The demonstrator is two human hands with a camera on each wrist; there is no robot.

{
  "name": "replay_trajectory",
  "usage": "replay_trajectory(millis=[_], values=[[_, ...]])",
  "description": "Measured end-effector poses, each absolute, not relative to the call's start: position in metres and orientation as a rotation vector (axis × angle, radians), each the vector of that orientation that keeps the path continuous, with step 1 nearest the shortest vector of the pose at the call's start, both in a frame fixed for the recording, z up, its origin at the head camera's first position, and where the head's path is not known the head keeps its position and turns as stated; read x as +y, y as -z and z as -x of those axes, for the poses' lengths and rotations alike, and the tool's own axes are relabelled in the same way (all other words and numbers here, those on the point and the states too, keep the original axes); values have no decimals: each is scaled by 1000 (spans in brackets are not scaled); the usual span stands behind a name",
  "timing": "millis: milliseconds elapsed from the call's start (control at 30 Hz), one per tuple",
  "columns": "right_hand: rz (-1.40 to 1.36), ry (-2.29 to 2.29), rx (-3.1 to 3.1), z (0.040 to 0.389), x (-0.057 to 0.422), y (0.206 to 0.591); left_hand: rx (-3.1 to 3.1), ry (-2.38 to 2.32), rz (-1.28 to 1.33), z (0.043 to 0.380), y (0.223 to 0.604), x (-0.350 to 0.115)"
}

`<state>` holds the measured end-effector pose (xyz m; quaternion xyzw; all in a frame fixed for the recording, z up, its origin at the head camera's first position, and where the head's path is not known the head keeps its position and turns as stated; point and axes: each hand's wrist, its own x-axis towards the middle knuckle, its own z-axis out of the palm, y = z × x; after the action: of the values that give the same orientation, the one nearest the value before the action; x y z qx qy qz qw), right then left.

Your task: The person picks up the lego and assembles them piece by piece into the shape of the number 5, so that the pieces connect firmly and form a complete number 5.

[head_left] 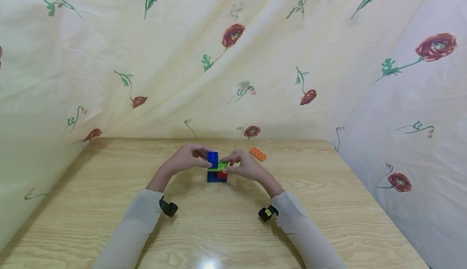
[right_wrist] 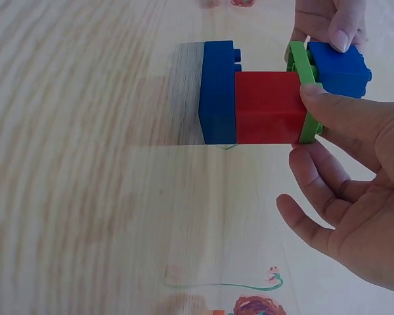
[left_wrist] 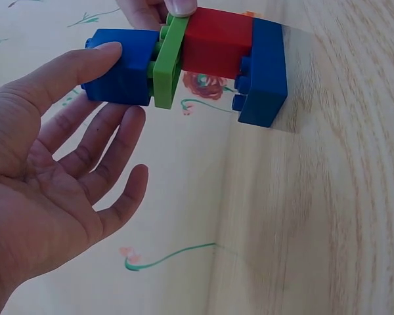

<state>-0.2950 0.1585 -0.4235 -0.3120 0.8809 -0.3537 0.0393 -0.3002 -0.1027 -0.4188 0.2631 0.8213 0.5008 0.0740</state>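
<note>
A small stack of toy building bricks stands on the wooden table. At its base lies a long blue brick, with a red brick on its right half. A flat light-green plate brick spans the red one, leaving a gap beneath its left side. On that left side sits a square blue brick, pinched between the thumb and fingers of my left hand. My right hand pinches the green plate's right end, thumb on the near edge and fingers behind.
An orange flat brick lies behind and right of the stack on the wooden table. Floral cloth hangs along the table's back and sides. Each wrist wears a small black camera.
</note>
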Motion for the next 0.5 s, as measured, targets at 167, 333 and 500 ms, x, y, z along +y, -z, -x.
replay_trajectory(millis=[167, 333, 500], values=[[960, 1078, 2698, 295, 158, 423, 2458, -1509, -797, 301, 419, -103], [953, 1083, 2690, 295, 158, 422, 2459, -1510, -796, 301, 419, -103], [956, 1091, 2685, 294, 158, 422, 2454, -1516, -810, 301, 419, -104]])
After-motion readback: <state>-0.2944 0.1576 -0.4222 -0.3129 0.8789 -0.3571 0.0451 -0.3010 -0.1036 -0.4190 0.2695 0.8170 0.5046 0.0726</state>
